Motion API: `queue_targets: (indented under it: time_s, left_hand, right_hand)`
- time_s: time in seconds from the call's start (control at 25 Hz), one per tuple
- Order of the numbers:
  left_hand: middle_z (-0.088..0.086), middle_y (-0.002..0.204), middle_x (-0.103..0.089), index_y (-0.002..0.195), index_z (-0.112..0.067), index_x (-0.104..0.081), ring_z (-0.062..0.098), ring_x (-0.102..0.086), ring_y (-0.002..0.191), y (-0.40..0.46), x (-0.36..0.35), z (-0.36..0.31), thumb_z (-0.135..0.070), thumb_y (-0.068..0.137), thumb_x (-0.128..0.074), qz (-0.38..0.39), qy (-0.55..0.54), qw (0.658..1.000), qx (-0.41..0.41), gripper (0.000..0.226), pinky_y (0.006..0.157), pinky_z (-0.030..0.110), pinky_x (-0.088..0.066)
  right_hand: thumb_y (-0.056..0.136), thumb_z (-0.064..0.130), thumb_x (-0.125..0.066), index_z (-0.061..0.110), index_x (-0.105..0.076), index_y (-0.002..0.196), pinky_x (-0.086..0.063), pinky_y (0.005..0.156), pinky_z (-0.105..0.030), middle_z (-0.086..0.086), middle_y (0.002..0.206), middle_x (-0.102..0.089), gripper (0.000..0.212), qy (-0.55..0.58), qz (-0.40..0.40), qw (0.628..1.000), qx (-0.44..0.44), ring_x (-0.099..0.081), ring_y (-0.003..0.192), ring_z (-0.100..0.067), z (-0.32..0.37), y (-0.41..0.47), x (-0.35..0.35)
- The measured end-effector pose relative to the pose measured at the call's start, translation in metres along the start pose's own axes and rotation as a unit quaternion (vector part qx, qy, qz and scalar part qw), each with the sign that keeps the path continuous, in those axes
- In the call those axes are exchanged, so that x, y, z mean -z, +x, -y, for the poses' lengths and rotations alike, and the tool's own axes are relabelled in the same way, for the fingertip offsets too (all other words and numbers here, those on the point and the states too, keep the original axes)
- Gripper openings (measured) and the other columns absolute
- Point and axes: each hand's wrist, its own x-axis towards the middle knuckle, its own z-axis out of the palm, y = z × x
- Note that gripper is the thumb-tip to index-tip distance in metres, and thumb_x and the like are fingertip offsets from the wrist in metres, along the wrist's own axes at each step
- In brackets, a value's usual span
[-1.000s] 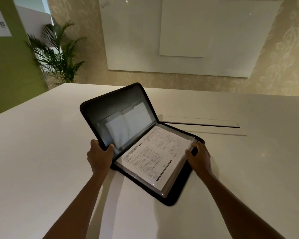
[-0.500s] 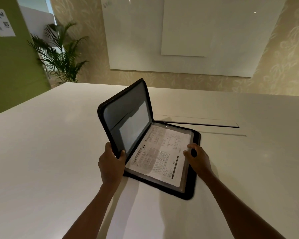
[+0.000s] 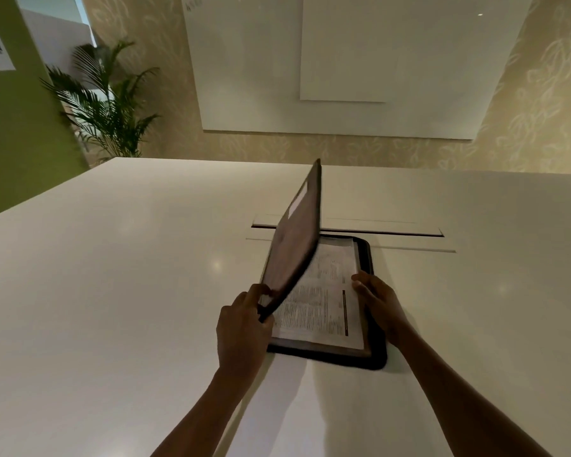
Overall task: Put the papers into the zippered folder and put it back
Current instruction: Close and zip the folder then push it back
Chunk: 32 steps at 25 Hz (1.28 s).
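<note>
A black zippered folder [image 3: 374, 356] lies on the white table [image 3: 112, 291], its right half flat and its left cover [image 3: 294, 249] raised almost upright. Printed papers [image 3: 323, 308] lie inside on the flat half. My left hand [image 3: 241, 328] pinches the near edge of the raised cover. My right hand [image 3: 379, 303] rests with its fingertips on the right edge of the papers and the flat half. A pale sheet shows in the cover's inner pocket.
A long cable slot [image 3: 376, 230] is cut into the table just behind the folder. A potted palm [image 3: 106, 103] stands past the table's far left corner. White boards [image 3: 343, 61] hang on the wall behind.
My left hand has swung the cover up and to the right, from wide open to almost upright. The folder has turned to lie square to me. My right hand stays on the papers' edge.
</note>
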Motion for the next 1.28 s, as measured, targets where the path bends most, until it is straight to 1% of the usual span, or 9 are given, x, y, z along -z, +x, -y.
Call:
queue_targets:
  time_s: [0.2, 0.32, 0.44, 0.56, 0.76, 0.88, 1.0, 1.12, 1.28]
  left_hand:
    - [-0.005, 0.082, -0.067, 0.105, -0.031, -0.064, 0.023, -0.052, 0.061, -0.018, -0.012, -0.021, -0.010, 0.072, -0.077, 0.016, 0.022, 0.998, -0.056, 0.042, 0.053, 0.027, -0.044]
    - [-0.008, 0.077, -0.067, 0.092, -0.032, -0.065, 0.017, -0.044, 0.057, -0.024, -0.017, -0.031, -0.011, 0.071, -0.075, 0.014, 0.041, 0.995, -0.088, 0.031, 0.057, 0.026, -0.042]
    - [-0.009, 0.062, -0.057, 0.076, -0.028, -0.064, 0.015, -0.034, 0.049, -0.029, -0.022, -0.034, -0.007, 0.056, -0.079, 0.008, 0.055, 0.988, -0.142, 0.032, 0.057, 0.023, -0.032]
    - [-0.010, 0.064, -0.056, 0.073, -0.028, -0.063, 0.016, -0.048, 0.050, -0.032, -0.027, -0.029, -0.016, 0.055, -0.079, 0.032, 0.068, 0.981, -0.180, 0.027, 0.061, 0.023, -0.031]
    - [-0.009, 0.069, -0.056, 0.080, -0.028, -0.065, 0.015, -0.053, 0.058, -0.035, -0.033, -0.013, -0.040, 0.064, -0.078, 0.025, 0.074, 0.971, -0.226, 0.024, 0.064, 0.027, -0.037]
    - [-0.011, 0.077, -0.061, 0.091, -0.029, -0.069, 0.012, -0.057, 0.068, -0.041, -0.034, -0.001, -0.055, 0.068, -0.074, 0.027, 0.059, 0.972, -0.228, 0.035, 0.071, 0.029, -0.041]
    - [-0.014, 0.084, -0.064, 0.096, -0.030, -0.072, 0.011, -0.058, 0.075, -0.043, -0.032, 0.007, -0.057, 0.071, -0.074, 0.040, 0.037, 0.976, -0.212, 0.037, 0.075, 0.028, -0.042]
    - [-0.017, 0.090, -0.065, 0.099, -0.033, -0.071, 0.009, -0.057, 0.081, -0.046, -0.029, 0.013, -0.056, 0.074, -0.070, 0.049, 0.020, 0.980, -0.191, 0.035, 0.077, 0.024, -0.037]
    - [-0.020, 0.098, -0.063, 0.102, -0.035, -0.068, 0.006, -0.055, 0.092, -0.047, -0.023, 0.023, -0.057, 0.075, -0.064, 0.057, 0.000, 0.985, -0.162, 0.035, 0.081, 0.025, -0.036]
  right_hand:
    - [0.095, 0.052, -0.051, 0.023, -0.068, 0.098, -0.058, 0.068, -0.030, -0.006, 0.090, -0.072, 0.034, 0.066, -0.016, 0.997, 0.026, -0.072, 0.083, -0.022, 0.001, -0.013, 0.015]
    - [0.095, 0.057, -0.046, 0.022, -0.070, 0.088, -0.056, 0.065, -0.025, -0.004, 0.082, -0.069, 0.043, 0.087, -0.056, 0.994, -0.018, -0.065, 0.076, -0.015, 0.000, -0.019, 0.021]
    - [0.089, 0.069, -0.035, 0.027, -0.074, 0.099, -0.056, 0.066, -0.016, 0.008, 0.091, -0.077, 0.058, 0.142, -0.081, 0.983, -0.080, -0.071, 0.083, -0.006, 0.002, -0.025, 0.026]
    - [0.090, 0.069, -0.033, 0.021, -0.071, 0.115, -0.053, 0.091, -0.038, -0.008, 0.114, -0.073, 0.066, 0.195, -0.051, 0.975, -0.091, -0.069, 0.106, -0.023, 0.000, -0.030, 0.032]
    - [0.095, 0.035, -0.056, 0.019, -0.063, 0.126, -0.052, 0.095, -0.043, -0.008, 0.122, -0.069, 0.036, 0.232, -0.010, 0.970, -0.075, -0.066, 0.113, -0.027, -0.006, -0.041, 0.044]
    - [0.095, 0.019, -0.058, 0.021, -0.060, 0.129, -0.057, 0.088, -0.034, -0.003, 0.117, -0.071, 0.034, 0.151, -0.018, 0.984, -0.087, -0.068, 0.107, -0.021, -0.004, -0.046, 0.050]
    - [0.094, 0.017, -0.061, 0.017, -0.057, 0.131, -0.056, 0.089, -0.034, -0.002, 0.121, -0.068, 0.038, -0.017, -0.052, 0.995, -0.083, -0.066, 0.107, -0.018, -0.002, -0.052, 0.047]
    - [0.090, 0.015, -0.065, 0.016, -0.057, 0.132, -0.051, 0.095, -0.034, -0.001, 0.126, -0.065, 0.043, -0.164, -0.107, 0.979, -0.061, -0.061, 0.115, -0.019, 0.000, -0.062, 0.040]
    - [0.093, 0.016, -0.061, 0.012, -0.056, 0.135, -0.037, 0.104, -0.027, -0.005, 0.139, -0.056, 0.042, -0.248, -0.121, 0.961, -0.006, -0.052, 0.128, -0.020, 0.001, -0.079, 0.023]
